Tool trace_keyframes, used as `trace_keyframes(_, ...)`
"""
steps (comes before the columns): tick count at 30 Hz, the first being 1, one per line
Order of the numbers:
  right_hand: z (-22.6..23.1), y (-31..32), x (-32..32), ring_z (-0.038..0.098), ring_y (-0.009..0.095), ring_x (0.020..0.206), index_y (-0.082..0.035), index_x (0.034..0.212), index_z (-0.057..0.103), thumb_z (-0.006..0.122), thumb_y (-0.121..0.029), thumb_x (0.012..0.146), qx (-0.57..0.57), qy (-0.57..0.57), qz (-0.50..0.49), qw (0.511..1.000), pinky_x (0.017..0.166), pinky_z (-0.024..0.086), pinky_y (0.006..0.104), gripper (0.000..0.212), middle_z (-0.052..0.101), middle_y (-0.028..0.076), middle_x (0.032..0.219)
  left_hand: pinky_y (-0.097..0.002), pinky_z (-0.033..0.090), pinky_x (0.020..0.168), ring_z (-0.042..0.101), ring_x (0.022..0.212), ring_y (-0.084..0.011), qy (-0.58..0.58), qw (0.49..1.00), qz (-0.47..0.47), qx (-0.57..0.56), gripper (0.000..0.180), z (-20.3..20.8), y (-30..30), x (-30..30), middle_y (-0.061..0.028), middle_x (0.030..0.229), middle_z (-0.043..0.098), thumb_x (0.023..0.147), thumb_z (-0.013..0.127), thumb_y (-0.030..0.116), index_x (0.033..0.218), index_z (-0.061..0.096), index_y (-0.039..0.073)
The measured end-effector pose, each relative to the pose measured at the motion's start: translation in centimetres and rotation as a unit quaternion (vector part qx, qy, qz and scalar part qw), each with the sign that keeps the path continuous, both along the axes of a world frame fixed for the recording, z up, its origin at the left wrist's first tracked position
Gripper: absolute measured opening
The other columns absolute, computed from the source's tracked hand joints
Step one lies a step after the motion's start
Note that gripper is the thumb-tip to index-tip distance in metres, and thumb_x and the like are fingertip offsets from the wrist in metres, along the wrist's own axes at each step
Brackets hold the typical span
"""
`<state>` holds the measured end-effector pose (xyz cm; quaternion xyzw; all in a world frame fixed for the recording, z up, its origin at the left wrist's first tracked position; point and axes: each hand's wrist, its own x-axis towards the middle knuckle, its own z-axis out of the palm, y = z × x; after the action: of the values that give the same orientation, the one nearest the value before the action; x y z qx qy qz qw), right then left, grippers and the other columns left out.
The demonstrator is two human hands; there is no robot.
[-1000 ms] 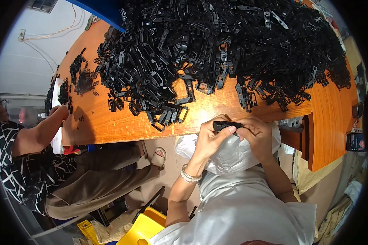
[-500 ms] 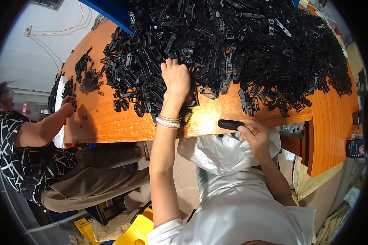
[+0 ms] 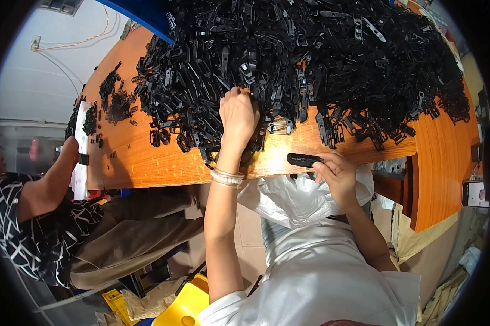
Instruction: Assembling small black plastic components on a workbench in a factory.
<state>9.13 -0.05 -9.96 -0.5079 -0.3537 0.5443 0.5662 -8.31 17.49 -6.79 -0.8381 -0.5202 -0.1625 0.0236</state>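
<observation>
Landmark: orange wooden table (image 3: 147,163), seen from its near edge.

Surroundings: a large heap of black plastic clips (image 3: 321,60) covers most of the table's far and middle area, reaching nearly to the near edge on the right side. A smaller scatter of black pieces (image 3: 114,98) lies toward the table's left end, apart from the main heap. A blue bin edge (image 3: 141,13) sits at the far left corner. Another person in a patterned sleeve (image 3: 16,217) sits at the left end of the table, one hand (image 3: 68,149) at its edge. A white plastic bag (image 3: 299,198) hangs below the near edge, in the lap. A phone (image 3: 475,194) lies beyond the table's right end.

Left hand (image 3: 238,115): reached over the near edge into the heap, fingers curled down among the clips; what they grip is hidden, cannot tell. A beaded bracelet (image 3: 226,176) rings the wrist.

Right hand (image 3: 337,174): at the table's near edge, fingertips pinched closed on one end of a black clip (image 3: 304,160). The clip lies flat, long axis along the table edge, free end pointing left toward the left forearm, not touching it.
</observation>
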Motion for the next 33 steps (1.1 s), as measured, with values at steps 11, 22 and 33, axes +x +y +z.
trace_keyframes(11,-0.4,0.0,-0.1,0.051,0.008,0.054,0.006,0.093,0.054,0.056,0.002,0.081,0.003,-0.019,-0.007,1.0,0.048,0.036,0.0182,0.013,0.055,0.004,0.068,-0.0405,0.046,0.063,0.059,0.075,-0.0349,-0.016,0.996,0.052,-0.069,0.02,1.3,0.9,1.3,-0.0183,0.077,0.059,0.065,0.068,0.01,0.076,0.057,-0.002)
trace_keyframes(22,-0.4,0.1,-0.1,0.051,0.008,0.052,0.006,0.094,0.053,0.056,0.001,0.081,-0.01,-0.035,-0.007,0.999,0.047,0.035,0.0183,0.014,0.056,0.006,0.069,-0.04,0.046,0.065,0.058,0.069,-0.0338,-0.125,0.988,-0.005,-0.096,0.03,2.9,-2.0,-0.7,-0.0192,0.076,0.058,0.064,0.069,0.006,0.087,0.052,-0.004)
trace_keyframes(33,-0.6,-0.2,-0.4,0.053,0.01,0.057,0.008,0.094,0.052,0.055,0.005,0.08,0.015,-0.036,-0.011,0.999,0.051,0.041,0.0194,0.015,0.055,0.008,0.075,-0.0251,0.044,0.056,0.055,0.061,-0.0116,-0.41,0.878,0.033,-0.245,0.034,1.5,-3.2,-1.1,-0.0108,0.075,0.06,0.073,0.06,-0.005,0.105,0.051,-0.003)
